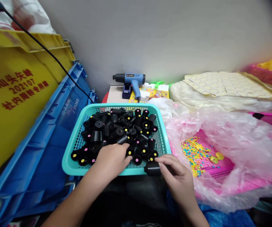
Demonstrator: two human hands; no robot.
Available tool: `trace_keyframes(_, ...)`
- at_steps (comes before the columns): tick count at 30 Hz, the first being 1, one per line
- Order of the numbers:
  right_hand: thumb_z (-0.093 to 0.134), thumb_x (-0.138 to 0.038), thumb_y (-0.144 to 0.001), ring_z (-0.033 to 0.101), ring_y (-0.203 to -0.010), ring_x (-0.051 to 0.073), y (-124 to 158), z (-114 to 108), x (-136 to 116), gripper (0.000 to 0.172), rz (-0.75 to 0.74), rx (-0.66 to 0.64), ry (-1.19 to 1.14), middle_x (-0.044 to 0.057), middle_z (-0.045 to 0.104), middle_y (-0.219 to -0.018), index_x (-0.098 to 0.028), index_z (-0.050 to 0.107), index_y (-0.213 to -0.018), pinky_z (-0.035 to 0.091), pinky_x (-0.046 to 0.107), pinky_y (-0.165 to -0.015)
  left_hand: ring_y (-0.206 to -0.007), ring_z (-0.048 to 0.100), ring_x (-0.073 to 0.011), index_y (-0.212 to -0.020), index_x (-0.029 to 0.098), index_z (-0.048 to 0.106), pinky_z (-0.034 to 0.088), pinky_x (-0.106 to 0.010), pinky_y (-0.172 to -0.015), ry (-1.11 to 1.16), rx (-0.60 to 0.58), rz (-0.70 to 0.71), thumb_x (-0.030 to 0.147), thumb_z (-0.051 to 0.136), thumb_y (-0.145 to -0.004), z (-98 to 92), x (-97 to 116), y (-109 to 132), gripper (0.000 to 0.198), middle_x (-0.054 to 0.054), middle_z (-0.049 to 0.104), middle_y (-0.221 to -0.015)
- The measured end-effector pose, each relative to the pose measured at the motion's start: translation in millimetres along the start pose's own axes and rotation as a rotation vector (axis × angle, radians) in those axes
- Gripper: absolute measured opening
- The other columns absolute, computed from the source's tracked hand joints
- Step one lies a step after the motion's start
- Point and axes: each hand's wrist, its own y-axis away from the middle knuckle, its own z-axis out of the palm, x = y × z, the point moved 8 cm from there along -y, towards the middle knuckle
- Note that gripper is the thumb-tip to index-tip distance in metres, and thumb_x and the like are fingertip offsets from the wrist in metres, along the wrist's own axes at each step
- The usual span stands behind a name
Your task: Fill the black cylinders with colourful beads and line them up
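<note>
A turquoise plastic basket [67, 157] holds many small black plastic cylinders [97, 136], jumbled at all angles; several show a yellow or pink dot inside the open end. My left hand [113, 157] reaches into the pile, fingers curled at a black cylinder [122, 139] that sticks out past the fingertips; part of the grip is hidden. At the basket's front right corner, my right hand [177, 176] pinches another black cylinder [153, 169] between thumb and fingers. It lies sideways, its narrower end pointing left.
On the right, a pink basket [221, 170] lined with clear plastic [249, 142] holds small coloured beads [194, 154] and yellow pieces. A blue heat gun [134, 82] stands behind. Yellow [32, 69] and blue crates [43, 151] line the left. Round-patterned sheets [226, 83] lie back right.
</note>
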Motion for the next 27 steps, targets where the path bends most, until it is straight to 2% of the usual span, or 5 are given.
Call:
trace_keyframes(4,0.065,-0.013,-0.082,0.068,-0.074,0.013,0.2,0.0,1.0,0.017,-0.010,-0.001,-0.003,-0.001,0.072,-0.081,-0.027,0.074,-0.086,0.056,0.020,-0.069,-0.074,0.070,-0.0276,-0.115,0.023,0.066,0.045,-0.033,-0.060,0.106,0.133,-0.076,0.044,0.050,-0.085,-14.4,-13.1,3.8,0.040,-0.005,0.075,-0.080)
trace_keyframes(11,0.064,-0.012,-0.082,0.068,-0.073,0.013,0.7,0.1,-0.8,0.017,-0.018,-0.003,-0.001,-0.001,0.072,-0.080,-0.026,0.074,-0.086,0.056,0.021,-0.068,-0.069,0.067,-0.0209,-0.116,0.022,0.064,0.043,-0.028,-0.060,0.312,0.126,0.041,0.047,0.054,-0.086,-20.5,-14.9,-9.1,0.041,0.000,0.072,-0.072)
trace_keyframes(15,0.064,-0.012,-0.082,0.068,-0.074,0.013,2.3,0.2,-0.3,0.017,-0.016,0.001,-0.003,0.000,0.072,-0.081,-0.026,0.074,-0.086,0.056,0.021,-0.069,-0.075,0.068,-0.0266,-0.087,0.021,0.070,0.045,-0.032,-0.063,0.048,0.094,0.033,0.048,0.052,-0.088,-12.1,-6.6,-9.0,0.032,-0.005,0.073,-0.079)
trace_keyframes(20,0.063,-0.011,-0.082,0.068,-0.074,0.013,2.4,1.0,-2.0,0.018,-0.014,0.000,-0.039,0.000,0.072,-0.080,-0.026,0.074,-0.085,0.055,0.021,-0.069,-0.092,0.067,-0.0314,-0.107,0.019,0.070,0.051,-0.038,-0.073,-0.235,-0.065,0.093,0.028,0.060,-0.082,5.2,8.1,-3.8,0.028,-0.012,0.069,-0.101)
trace_keyframes(27,0.063,-0.010,-0.081,0.068,-0.075,0.013,3.8,0.4,0.2,0.019,-0.004,-0.005,-0.100,0.000,0.072,-0.080,-0.025,0.073,-0.085,0.055,0.021,-0.070,-0.103,0.059,-0.0331,-0.098,0.012,0.075,0.051,-0.039,-0.078,-0.492,-0.154,0.117,0.021,0.059,-0.077,7.7,28.9,-16.8,0.028,-0.021,0.057,-0.120)
